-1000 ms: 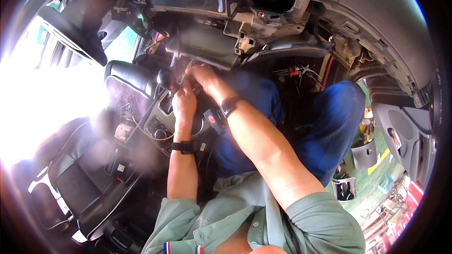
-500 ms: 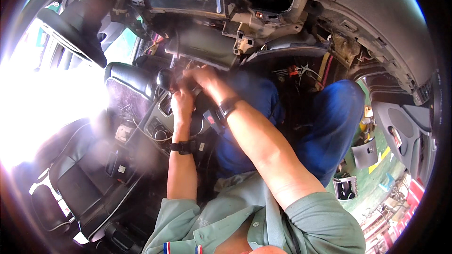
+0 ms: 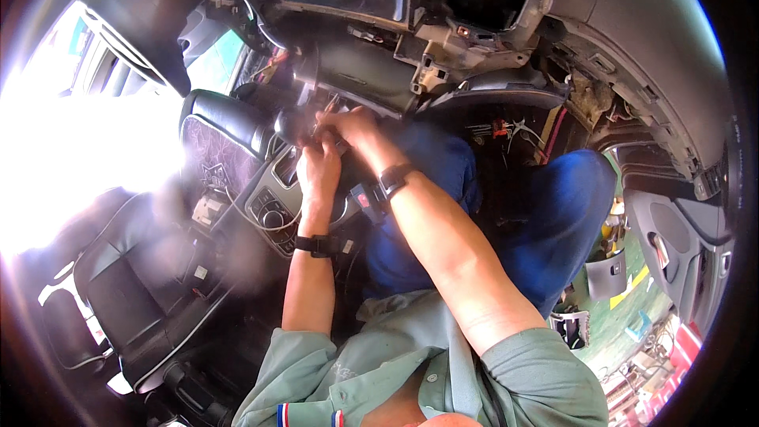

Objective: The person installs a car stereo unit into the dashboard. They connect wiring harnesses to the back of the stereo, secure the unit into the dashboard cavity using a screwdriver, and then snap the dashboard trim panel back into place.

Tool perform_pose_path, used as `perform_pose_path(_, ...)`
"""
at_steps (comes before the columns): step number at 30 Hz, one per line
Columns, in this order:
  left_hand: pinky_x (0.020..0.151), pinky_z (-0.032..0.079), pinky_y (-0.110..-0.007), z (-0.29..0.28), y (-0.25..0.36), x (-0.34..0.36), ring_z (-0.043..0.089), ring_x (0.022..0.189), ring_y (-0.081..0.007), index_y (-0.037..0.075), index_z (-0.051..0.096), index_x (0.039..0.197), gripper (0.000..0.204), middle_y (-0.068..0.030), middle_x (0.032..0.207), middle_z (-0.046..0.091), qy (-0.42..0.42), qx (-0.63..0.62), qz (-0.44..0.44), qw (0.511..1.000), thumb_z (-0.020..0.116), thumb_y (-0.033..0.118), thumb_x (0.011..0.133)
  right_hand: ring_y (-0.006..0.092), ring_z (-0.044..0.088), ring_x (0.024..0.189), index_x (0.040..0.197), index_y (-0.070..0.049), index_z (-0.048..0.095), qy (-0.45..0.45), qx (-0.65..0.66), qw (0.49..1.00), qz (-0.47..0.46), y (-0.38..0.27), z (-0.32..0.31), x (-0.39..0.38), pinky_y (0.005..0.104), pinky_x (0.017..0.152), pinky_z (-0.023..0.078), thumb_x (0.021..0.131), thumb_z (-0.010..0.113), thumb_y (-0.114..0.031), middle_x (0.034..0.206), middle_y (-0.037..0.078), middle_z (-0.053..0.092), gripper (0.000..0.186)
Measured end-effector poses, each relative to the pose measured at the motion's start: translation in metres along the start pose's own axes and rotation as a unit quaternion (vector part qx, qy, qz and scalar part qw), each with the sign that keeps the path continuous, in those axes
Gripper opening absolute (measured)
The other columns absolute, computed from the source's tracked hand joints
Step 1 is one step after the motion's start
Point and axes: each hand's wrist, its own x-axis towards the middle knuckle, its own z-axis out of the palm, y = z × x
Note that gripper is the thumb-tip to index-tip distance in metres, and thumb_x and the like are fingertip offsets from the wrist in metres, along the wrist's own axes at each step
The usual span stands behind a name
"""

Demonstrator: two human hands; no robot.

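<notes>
My two hands meet over the centre console, right beside the dark rounded gear knob (image 3: pixel 291 128). My left hand (image 3: pixel 319 168) is closed, its fingertips pinched together just behind the knob. From the right comes my right hand (image 3: pixel 353 125), its fingers curled in against the left fingertips. Whatever lies between the fingers is small and blurred, so I cannot make it out. Below the left wrist, the console panel (image 3: pixel 273 213) carries a round dial and buttons. A thin pale cable (image 3: pixel 247 217) loops across it.
Ahead is the stripped dashboard, with a bare metal bracket (image 3: pixel 431 75) and dark openings. Pliers (image 3: pixel 519 128) and other small tools lie in the footwell. At left are a steering wheel (image 3: pixel 134 39) and a black seat (image 3: pixel 142 269). To the right, loose trim (image 3: pixel 607 275) lies near an open door (image 3: pixel 684 229).
The view has shifted slightly, so the scene sits a little lower and to the right. My hands stay together beside the gear knob, the left fingers now closer to the right ones.
</notes>
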Motion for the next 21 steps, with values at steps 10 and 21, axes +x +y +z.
perform_pose_path(10, 0.062, 0.051, -0.055, 0.0, -0.006, 0.0, 0.065, 0.072, -0.047, 0.002, 0.06, 0.107, 0.035, -0.0294, 0.078, 0.065, 0.03, 0.002, 0.071, 0.997, 0.037, 0.027, 0.1, 0.0136, 0.059, 0.059, 0.077, -0.003, 0.068, -0.063, 0.076, 0.991, 0.092, -0.027, -0.006, -0.029, 0.0314, 0.056, 0.048, 0.076, 0.078, -0.018, 0.075, 0.005, 0.067, 0.018)
perform_pose_path(21, 0.072, 0.051, -0.052, 0.003, -0.01, -0.003, 0.064, 0.08, -0.0474, 0.0, 0.066, 0.095, 0.045, -0.0284, 0.082, 0.066, 0.04, -0.078, 0.03, 0.996, 0.037, 0.034, 0.101, 0.0159, 0.06, 0.059, 0.083, -0.004, 0.068, -0.137, 0.101, 0.979, 0.112, -0.017, -0.011, -0.017, 0.0299, 0.05, 0.047, 0.083, 0.075, -0.025, 0.075, 0.004, 0.065, 0.022)
